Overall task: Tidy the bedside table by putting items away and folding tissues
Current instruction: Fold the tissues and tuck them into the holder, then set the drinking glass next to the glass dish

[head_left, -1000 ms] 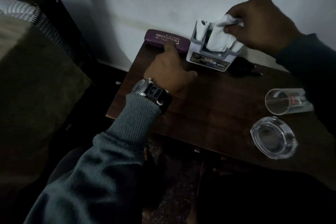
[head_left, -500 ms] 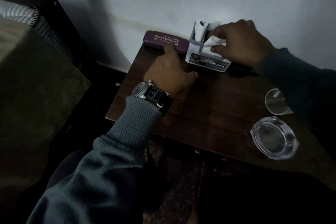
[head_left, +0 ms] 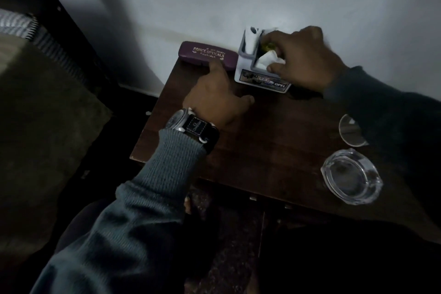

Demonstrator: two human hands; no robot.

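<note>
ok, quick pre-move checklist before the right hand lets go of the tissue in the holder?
1. Tissue seated in white holder: not ok, part of it bulges out of the front slot.
2. Right hand gripping the tissue: ok.
3. Left hand steadying, fingertip at the spectacle case: ok.
4. Holder flat on table: ok, as far as visible.
5. Drinking glass clear of the right sleeve: cannot tell, the sleeve hides part of it.
6. Ashtray away from both hands: ok.
</note>
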